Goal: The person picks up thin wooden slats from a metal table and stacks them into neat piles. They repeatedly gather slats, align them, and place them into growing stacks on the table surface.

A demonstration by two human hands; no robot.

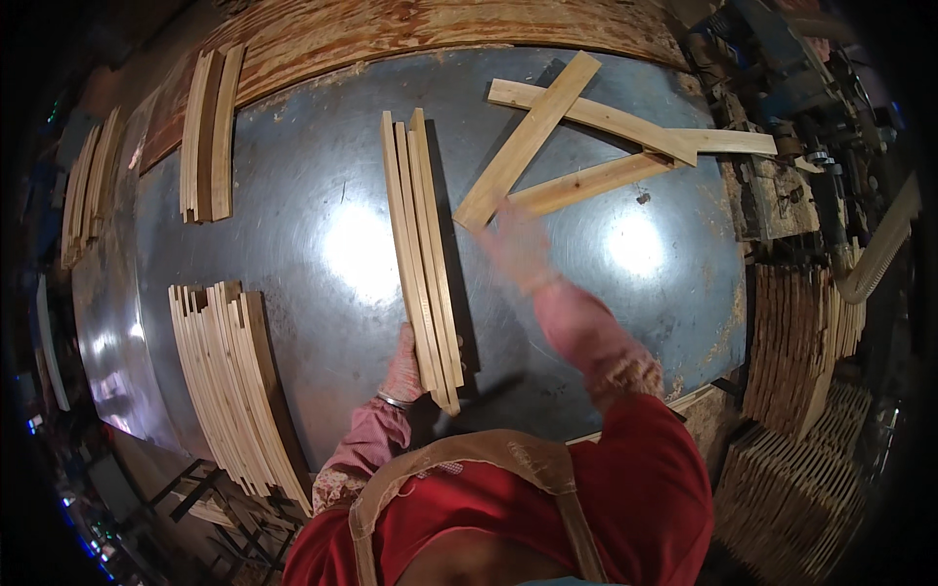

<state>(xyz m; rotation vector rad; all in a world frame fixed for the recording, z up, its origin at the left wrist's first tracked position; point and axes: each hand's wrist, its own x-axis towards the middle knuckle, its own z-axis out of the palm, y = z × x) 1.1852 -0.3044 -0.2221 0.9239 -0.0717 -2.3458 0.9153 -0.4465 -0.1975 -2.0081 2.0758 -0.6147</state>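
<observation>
A small bundle of pale wooden slats (417,244) stands on edge in the middle of the metal table. My left hand (404,369) grips its near end from the left side; the slats hide part of the fingers. To the right of the bundle my right hand (518,244), smeared by motion, reaches toward the near end of a loose slat (532,137). Whether its fingers touch that slat cannot be made out. This slat lies slanted across another slat (596,119). A third slat (596,184) and a fourth one (733,142) lie beside them, partly overlapped.
The metal table (322,137) spreads under everything. A larger row of slats (230,381) stands at the near left, a smaller group (207,137) at the far left. Wooden stacks (791,342) rise beyond the right edge, below machinery (782,78). Plywood (410,24) borders the far side.
</observation>
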